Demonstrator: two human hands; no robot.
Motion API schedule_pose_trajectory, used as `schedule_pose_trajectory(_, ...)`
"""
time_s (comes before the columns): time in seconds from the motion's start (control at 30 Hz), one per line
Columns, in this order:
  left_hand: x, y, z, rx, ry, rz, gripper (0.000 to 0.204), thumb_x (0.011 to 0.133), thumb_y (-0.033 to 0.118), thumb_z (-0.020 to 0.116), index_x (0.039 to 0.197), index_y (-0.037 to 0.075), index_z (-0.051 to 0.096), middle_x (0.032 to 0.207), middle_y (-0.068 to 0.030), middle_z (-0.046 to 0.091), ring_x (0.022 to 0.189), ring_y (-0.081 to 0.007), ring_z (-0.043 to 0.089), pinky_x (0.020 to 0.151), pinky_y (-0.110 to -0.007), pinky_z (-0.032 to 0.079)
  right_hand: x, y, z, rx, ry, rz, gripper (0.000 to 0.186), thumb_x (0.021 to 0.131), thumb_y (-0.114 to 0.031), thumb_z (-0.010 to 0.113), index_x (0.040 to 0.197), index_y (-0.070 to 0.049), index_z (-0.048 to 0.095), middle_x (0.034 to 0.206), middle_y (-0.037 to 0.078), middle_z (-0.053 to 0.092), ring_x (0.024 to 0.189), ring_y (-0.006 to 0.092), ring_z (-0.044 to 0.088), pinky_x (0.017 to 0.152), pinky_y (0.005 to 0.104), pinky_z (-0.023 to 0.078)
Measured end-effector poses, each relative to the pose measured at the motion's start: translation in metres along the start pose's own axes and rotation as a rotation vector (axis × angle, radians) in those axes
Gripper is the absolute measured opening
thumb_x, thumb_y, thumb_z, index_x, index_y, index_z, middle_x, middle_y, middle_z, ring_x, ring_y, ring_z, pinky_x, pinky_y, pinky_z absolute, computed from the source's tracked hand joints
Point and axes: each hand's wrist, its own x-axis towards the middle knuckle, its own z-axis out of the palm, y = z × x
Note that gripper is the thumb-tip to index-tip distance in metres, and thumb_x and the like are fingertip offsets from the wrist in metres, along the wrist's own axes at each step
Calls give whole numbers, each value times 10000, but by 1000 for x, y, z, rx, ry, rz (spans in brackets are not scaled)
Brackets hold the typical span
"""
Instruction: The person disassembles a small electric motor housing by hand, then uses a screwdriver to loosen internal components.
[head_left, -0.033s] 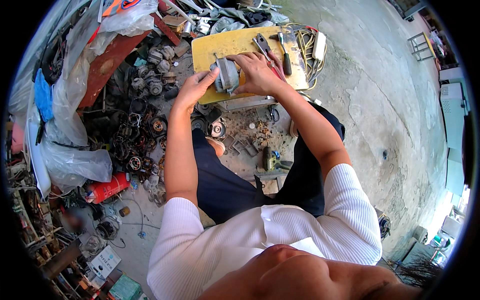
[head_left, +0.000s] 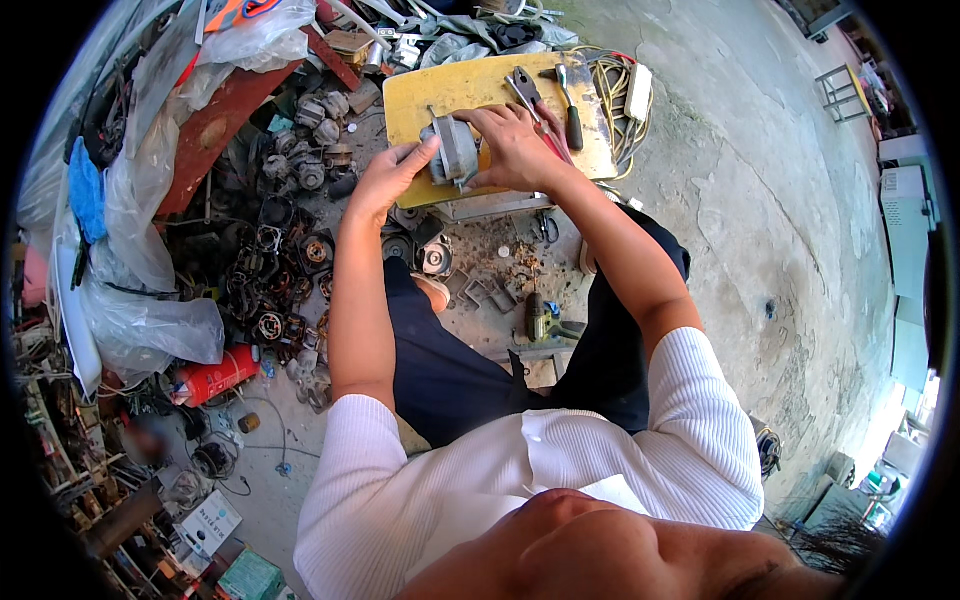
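Steadying seems the step in hand: the left hand [head_left: 385,180] and right hand [head_left: 515,150], each half-curled, grip opposite ends of a grey motor-like part [head_left: 458,150] at the yellow worktop [head_left: 410,95]. Turning it would call for even holds. Its underside is hidden (resting or lifted, I cannot tell).

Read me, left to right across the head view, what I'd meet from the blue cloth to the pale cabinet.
Blue cloth, dark red board, left hand, grey metal housing, right hand, dark-handled tool, white block, pale cabinet.
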Motion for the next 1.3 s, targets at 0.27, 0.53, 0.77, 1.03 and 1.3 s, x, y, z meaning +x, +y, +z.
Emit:
schedule_pose_trajectory(0.27, -4, 1, 4, -47, -11, -14, 683, 855, 582, 696, 1175, -22, 685, 1087, -102, 701, 990, -153, 642, 882, -281, 479, -6, -4, -4, 4, 39, -17, 947, 564, -333, 895, 1387, -124, 476, 1274, 132, 588, 1271, 347, 482, 1126, 507, 266)
schedule_pose_trajectory(0.53, -13, 14, 19, -275, -23, 31, 697, 888, 577, 657, 1284, 7, 598, 1236, -96, 627, 1130, -161, 581, 945, -324, 460, -4, -7, -27, 124, 69, -52, 995, 529, -444, 909, 1369, -106, 499, 1282, 151, 587, 1270, 356, 494, 1117, 529, 285)
schedule_pose_trajectory(0.77, -20, 20, 26, -475, -184, 47, 658, 886, 523, 684, 1338, 74, 521, 1222, -74, 615, 1154, -178, 591, 963, -408, 491, -11, -19, -49, 165, 100, -25, 1025, 547, -333, 923, 1452, -192, 464, 1369, 73, 563, 1302, 272, 488, 1138, 439, 284)
schedule_pose_trajectory(1.03, -1, 6, 23, -683, -167, 78, 645, 862, 377, 742, 1384, 113, 471, 1287, -51, 580, 1174, -180, 567, 980, -391, 464, -14, 7, -39, 743, -5, 171, 1001, 744, -407, 841, 1525, -69, 315, 1397, 163, 538, 1340, 248, 468, 1122, 397, 333)
schedule_pose_trajectory(1.3, -4, 16, 36, -612, -123, 153, 639, 813, 235, 805, 1338, 30, 503, 1272, -70, 574, 1192, -190, 514, 1054, -357, 351, -6, -4, -37, 937, -103, 470, 996, 740, -537, 816, 1367, 149, 457, 1327, 259, 563, 1247, 301, 542, 1064, 346, 397)
